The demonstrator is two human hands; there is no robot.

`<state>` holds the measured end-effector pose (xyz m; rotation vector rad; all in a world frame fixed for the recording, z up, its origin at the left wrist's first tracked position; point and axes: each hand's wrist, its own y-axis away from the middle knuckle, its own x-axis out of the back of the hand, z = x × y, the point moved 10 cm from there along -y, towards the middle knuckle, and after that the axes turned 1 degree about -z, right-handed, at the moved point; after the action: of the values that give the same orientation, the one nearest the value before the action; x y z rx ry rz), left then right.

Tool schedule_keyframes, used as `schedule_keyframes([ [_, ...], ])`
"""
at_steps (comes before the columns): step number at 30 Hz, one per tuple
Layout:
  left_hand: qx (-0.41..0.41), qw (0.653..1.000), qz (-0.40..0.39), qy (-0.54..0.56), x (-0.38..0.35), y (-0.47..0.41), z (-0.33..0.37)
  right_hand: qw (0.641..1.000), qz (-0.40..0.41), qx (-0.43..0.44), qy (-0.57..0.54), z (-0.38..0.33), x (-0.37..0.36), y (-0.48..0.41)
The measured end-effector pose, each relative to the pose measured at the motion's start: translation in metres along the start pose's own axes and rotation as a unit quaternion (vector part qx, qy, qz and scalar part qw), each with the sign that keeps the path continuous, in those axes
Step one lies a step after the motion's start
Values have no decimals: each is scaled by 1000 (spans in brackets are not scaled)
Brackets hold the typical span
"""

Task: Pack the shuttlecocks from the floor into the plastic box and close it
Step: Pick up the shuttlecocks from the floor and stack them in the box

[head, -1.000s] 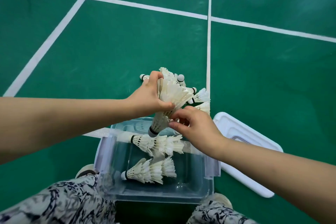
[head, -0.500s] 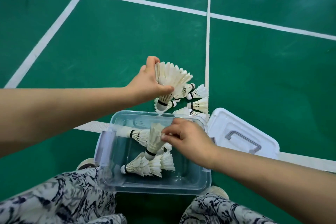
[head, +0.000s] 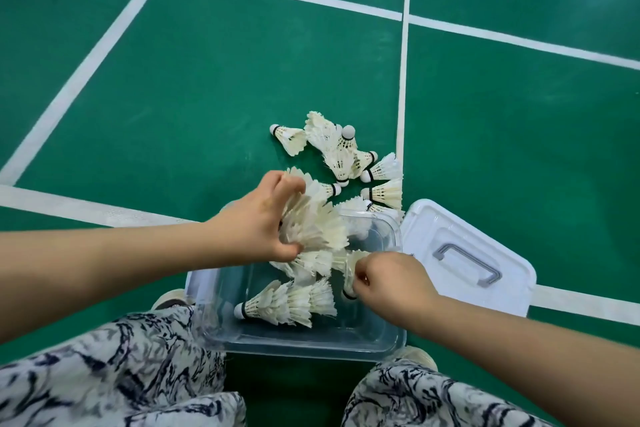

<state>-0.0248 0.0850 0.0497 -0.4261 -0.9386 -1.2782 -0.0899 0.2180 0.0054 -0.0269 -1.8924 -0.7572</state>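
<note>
A clear plastic box (head: 381,340) sits on the green floor between my knees, with a nested row of white shuttlecocks (head: 287,302) lying in it. My left hand (head: 256,222) grips a bunch of feathered shuttlecocks (head: 318,225) over the box's far left rim. Inside the box at the right, my right hand (head: 391,284) is shut on one shuttlecock (head: 349,267), cork end down. Several loose shuttlecocks (head: 343,152) lie on the floor just beyond the box.
The white lid (head: 450,229) with a grey handle lies flat on the floor to the right of the box. White court lines (head: 401,80) cross the green floor. My patterned trouser legs (head: 104,367) flank the box at the bottom.
My left hand has brought its bunch of shuttlecocks down toward the box rim. My right hand has moved a shuttlecock deeper and rightward into the box.
</note>
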Motion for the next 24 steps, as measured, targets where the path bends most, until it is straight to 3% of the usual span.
schedule_keyframes([
  [5,-16,997,-46,-56,-15,9,-1,998,-62,-10,15,-4,-17,-7],
  [12,-33,992,-102,-71,-27,20,-4,977,-142,-121,-102,11,-47,-19],
  [15,-32,990,-117,-74,-29,22,-9,954,-221,-158,-131,10,-66,-21],
  [18,-33,988,-131,-73,-31,24,-14,902,-311,-214,-208,12,-105,-17],
  [21,-32,990,-126,-55,-29,26,-18,864,-318,-293,-259,23,-124,-9],
  [24,-25,991,-123,-51,-29,28,-22,856,-326,-304,-262,26,-133,-8],
])
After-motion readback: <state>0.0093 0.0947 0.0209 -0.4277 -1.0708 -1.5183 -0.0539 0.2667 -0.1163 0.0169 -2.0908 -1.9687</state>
